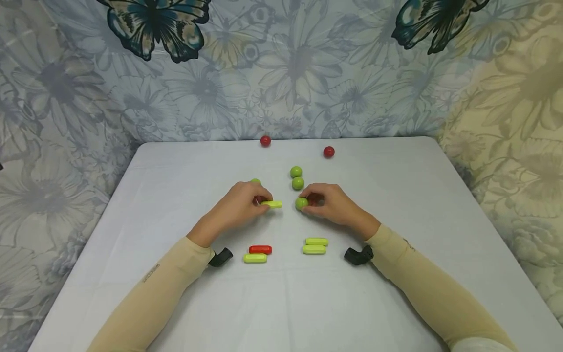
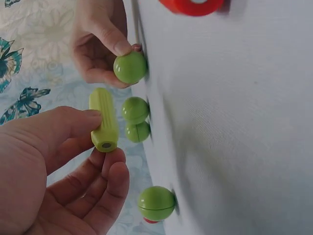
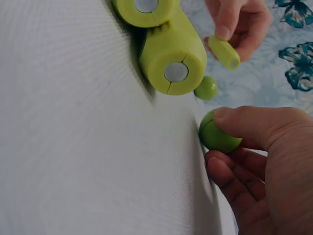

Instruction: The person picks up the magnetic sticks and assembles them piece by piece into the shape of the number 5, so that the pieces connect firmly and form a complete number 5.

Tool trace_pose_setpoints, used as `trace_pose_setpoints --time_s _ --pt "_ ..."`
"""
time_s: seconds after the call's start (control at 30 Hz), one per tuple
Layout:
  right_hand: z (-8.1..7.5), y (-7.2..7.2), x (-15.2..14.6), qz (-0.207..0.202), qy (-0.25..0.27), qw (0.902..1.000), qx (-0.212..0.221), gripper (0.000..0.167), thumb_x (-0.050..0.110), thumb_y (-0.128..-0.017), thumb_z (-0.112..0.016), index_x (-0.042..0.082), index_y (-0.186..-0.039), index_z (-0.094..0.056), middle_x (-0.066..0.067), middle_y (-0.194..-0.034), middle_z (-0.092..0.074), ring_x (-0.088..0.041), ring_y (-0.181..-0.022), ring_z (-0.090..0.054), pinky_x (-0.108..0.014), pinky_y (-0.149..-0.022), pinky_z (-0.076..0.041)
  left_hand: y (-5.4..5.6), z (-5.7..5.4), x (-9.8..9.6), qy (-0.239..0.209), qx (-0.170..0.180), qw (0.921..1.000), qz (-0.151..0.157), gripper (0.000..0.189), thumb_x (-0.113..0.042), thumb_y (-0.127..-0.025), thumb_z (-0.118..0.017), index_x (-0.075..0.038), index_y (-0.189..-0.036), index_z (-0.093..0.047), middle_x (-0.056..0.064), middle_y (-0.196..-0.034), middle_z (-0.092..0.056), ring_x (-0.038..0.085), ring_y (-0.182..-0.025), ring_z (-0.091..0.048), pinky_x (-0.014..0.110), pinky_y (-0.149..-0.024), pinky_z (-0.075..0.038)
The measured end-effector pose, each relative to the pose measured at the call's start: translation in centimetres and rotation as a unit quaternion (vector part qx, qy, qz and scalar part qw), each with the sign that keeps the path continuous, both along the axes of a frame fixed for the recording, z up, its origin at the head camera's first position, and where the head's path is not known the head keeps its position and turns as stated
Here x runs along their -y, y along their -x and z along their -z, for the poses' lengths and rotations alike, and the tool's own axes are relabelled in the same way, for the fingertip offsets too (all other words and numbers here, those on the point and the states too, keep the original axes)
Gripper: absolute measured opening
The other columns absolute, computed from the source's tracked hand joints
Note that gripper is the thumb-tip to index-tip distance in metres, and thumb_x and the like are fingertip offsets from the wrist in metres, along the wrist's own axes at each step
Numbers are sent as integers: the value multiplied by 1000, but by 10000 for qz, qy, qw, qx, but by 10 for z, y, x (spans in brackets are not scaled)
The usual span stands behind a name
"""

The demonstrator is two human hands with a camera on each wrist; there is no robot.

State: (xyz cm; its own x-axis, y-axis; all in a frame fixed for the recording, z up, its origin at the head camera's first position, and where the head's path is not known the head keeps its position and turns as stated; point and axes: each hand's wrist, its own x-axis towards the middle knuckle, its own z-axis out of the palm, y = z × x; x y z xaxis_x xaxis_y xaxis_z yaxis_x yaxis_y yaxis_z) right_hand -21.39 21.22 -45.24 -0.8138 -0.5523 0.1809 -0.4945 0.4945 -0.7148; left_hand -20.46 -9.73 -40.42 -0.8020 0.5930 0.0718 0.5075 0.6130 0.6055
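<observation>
My left hand (image 1: pixel 244 203) pinches a yellow-green magnetic rod (image 2: pixel 103 120) between thumb and fingers, held above the tabletop; a round metal magnet shows in its end. Across from it, my right hand (image 1: pixel 332 205) grips a green ball (image 3: pixel 217 132) by thumb and fingertips, low at the table. Rod and ball are apart, a short gap between them in the head view. Just beyond the right hand, two green balls (image 1: pixel 297 183) sit close together. Another green ball (image 2: pixel 156 203) lies behind the left hand, mostly hidden from the head view.
Nearer me lie a red rod (image 1: pixel 260 249) beside a yellow-green rod (image 1: pixel 255 258), and a pair of yellow-green rods (image 1: pixel 314 250) to the right. Two red balls (image 1: pixel 265 141) (image 1: pixel 328 152) rest toward the far edge of the white table (image 1: pixel 176 161). Butterfly-patterned cloth (image 1: pixel 299 73) hangs behind.
</observation>
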Motion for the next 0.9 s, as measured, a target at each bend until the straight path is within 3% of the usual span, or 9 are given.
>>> trace_pose_setpoints --time_s 0.43,0.9 --pt "0 3 4 -93 -26 9999 -73 28 7 -91 -89 11 -117 -78 5 -99 -71 -16 -90 -65 -36 -83 -56 16 12 -8 104 -59 9998 127 12 -11 -96 -83 -11 -108 -87 -4 -94 -75 13 -86 -64 32 -81 -55" --pt "-1 2 6 -62 59 9999 -74 28 7 -91 -90 10 -116 -79 4 -99 -73 -15 -88 -66 -38 -82 -57 26 21 -20 270 234 9988 332 16 -14 -101 -79 -10 -115 -86 -5 -102 -80 10 -91 -69 31 -86 -56"
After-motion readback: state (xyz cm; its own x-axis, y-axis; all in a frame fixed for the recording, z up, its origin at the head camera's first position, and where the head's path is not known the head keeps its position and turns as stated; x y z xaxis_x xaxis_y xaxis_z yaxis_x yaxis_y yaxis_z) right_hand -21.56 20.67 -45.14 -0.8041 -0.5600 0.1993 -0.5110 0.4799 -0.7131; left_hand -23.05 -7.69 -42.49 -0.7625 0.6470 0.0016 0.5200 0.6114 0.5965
